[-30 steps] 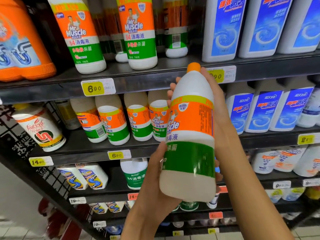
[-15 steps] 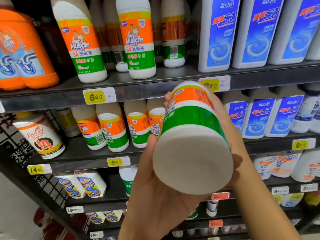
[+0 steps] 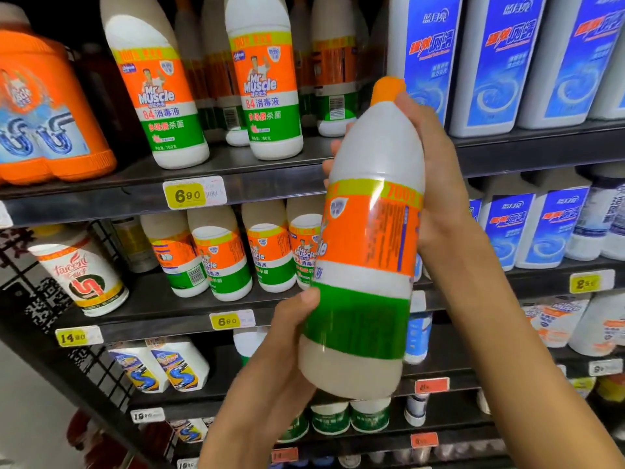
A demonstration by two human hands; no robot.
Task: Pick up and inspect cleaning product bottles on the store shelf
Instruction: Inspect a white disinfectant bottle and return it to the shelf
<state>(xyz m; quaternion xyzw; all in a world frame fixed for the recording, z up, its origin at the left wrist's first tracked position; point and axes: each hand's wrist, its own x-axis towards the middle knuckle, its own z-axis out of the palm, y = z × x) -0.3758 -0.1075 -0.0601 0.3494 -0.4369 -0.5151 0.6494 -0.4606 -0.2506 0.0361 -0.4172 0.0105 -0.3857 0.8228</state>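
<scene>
Two hands gripping white plastic orange-capped bottle [image 3: 368, 252], left hand [image 3: 280, 360] near base, right hand [image 3: 436, 184] at shoulder, dark metal store shelves [image 3: 270, 184] behind, yellow price tags [image 3: 189, 195], blue-labelled bottles [image 3: 490, 62] far right.

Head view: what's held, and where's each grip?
Bleach bottle. Left hand grips the lower body near the base; right hand grips the upper body below the cap.

The bottle [image 3: 367, 252], which half a second ago lay tipped with its flat base toward the camera, now stands nearly upright again, orange cap at the top and leaning slightly right. Its label has turned compared with a second ago, so the small print faces the camera and only the end of the brand name shows at the left edge. The left hand [image 3: 280, 367] now grips the lower left side rather than cupping the base.
</scene>
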